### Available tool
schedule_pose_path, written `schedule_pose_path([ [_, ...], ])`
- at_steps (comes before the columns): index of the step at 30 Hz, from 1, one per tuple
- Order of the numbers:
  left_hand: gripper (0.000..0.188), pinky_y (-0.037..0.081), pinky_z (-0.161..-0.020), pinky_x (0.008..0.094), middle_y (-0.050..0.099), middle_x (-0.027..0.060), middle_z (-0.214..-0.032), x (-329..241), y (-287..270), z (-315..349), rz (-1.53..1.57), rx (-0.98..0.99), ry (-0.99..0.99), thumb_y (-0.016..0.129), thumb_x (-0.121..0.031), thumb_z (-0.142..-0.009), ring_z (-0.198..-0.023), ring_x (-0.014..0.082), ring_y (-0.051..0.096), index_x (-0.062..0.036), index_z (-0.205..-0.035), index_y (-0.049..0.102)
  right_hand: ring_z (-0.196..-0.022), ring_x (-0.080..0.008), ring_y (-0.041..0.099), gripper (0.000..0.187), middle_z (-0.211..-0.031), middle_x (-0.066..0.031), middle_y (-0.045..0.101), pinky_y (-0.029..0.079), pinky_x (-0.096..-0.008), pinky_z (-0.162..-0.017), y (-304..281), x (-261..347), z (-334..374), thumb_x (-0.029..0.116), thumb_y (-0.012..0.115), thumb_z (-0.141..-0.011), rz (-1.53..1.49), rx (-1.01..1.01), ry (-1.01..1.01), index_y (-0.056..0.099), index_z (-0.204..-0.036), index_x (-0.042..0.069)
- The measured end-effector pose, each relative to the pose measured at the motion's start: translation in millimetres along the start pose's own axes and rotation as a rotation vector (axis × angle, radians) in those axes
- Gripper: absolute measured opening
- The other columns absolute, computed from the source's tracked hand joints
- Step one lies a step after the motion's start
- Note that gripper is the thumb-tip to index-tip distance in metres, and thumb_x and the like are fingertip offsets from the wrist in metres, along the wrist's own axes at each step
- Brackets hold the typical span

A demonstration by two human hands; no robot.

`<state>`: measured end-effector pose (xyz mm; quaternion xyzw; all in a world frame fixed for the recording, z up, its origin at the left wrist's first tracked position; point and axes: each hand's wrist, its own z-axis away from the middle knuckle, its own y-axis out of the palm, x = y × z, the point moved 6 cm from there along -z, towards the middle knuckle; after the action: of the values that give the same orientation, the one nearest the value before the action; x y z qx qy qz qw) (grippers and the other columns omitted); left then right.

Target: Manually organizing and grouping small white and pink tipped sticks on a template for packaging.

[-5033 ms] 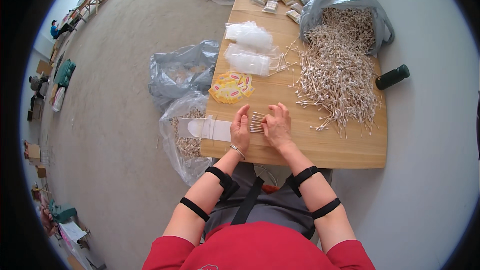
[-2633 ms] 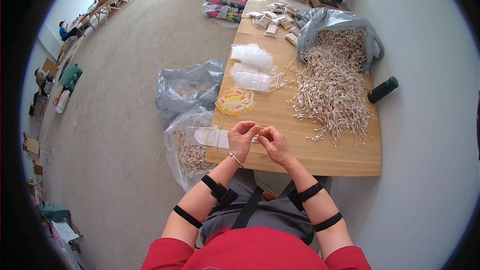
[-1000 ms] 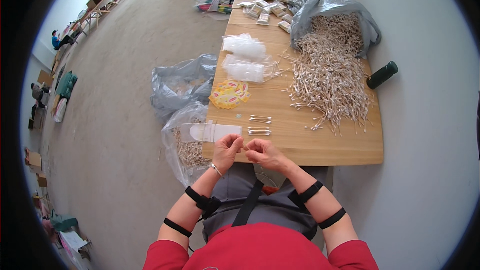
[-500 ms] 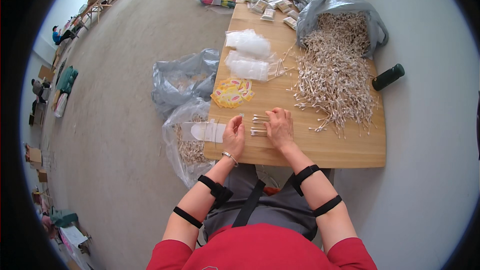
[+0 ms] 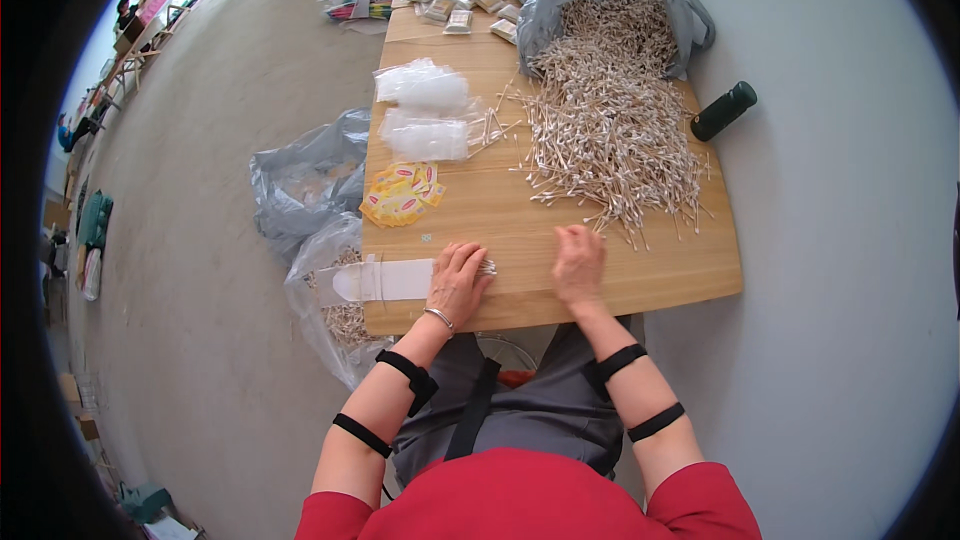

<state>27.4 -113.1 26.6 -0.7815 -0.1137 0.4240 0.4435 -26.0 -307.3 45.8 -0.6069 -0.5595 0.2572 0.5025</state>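
Lower centre, left hand (image 5: 457, 280) gathers cotton swabs (image 5: 489, 267), best kept tips-level; right hand (image 5: 579, 265) curled, blurred, contents can't tell.

My shirt (image 5: 520, 500) is red, my trousers (image 5: 560, 400) grey, my arm straps (image 5: 656, 422) black, my bracelet (image 5: 439, 318) silver. Colours I see: light-brown, wood-grained table (image 5: 650, 270); cotton swabs (image 5: 620, 130), white-tipped and tan-stemmed; yellow cards (image 5: 402, 192) with red and white patches; translucent whitish bags (image 5: 425, 135); grey plastic sack (image 5: 540, 10); dark green flask (image 5: 724, 111).

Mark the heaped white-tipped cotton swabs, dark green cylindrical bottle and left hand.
Heaped white-tipped cotton swabs (image 5: 615, 130), head view: pile's middle.
Dark green cylindrical bottle (image 5: 723, 112), head view: body.
Left hand (image 5: 456, 285), head view: back.
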Motion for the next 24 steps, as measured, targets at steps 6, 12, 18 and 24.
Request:
schedule_pose_path([
  [6,0.045,0.036,-0.096,0.0406,0.054,0.0071,-0.114,-6,-7,0,-0.068,-0.124,0.044,0.070,-0.020,-0.073,-0.112,0.0285,0.045,-0.0073,-0.113,0.055,-0.102,-0.0235,0.045,0.025,-0.101,-0.0022,0.052,0.038,-0.0396,-0.087,-9,-45,-9,0.014,0.067,-0.073,0.005,0.048,-0.030,0.063,-0.098,0.012],
  [12,0.051,0.036,-0.096,0.0396,0.054,0.0088,-0.113,6,-1,2,0.044,-0.107,-0.086,0.075,-0.023,-0.068,-0.111,0.0291,0.046,-0.0070,-0.113,0.055,-0.100,-0.0227,0.046,0.009,-0.096,-0.0015,0.052,0.036,-0.0399,-0.088,22,-15,-37,0.018,0.065,-0.076,0.025,0.015,-0.041,0.062,-0.083,0.015],
  [18,0.063,0.034,-0.101,0.0413,0.049,0.0124,-0.122,8,-5,1,0.115,-0.179,-0.164,0.077,-0.026,-0.067,-0.116,0.0312,0.042,-0.0055,-0.120,0.050,-0.100,-0.0218,0.048,0.014,-0.095,-0.0014,0.056,0.032,-0.0405,-0.093,48,79,-35,0.021,0.063,-0.078,-0.226,0.152,-0.247,0.064,-0.091,0.016],
  [24,0.068,0.025,-0.109,0.0424,0.041,0.0163,-0.134,5,-3,-2,-0.073,-0.129,-0.090,0.071,-0.033,-0.074,-0.129,0.0323,0.031,-0.0007,-0.127,0.044,-0.104,-0.0205,0.047,0.024,-0.101,0.0003,0.058,0.032,-0.0392,-0.093,33,61,-31,0.021,0.068,-0.074,-0.328,0.120,-0.194,0.066,-0.098,0.019],
])
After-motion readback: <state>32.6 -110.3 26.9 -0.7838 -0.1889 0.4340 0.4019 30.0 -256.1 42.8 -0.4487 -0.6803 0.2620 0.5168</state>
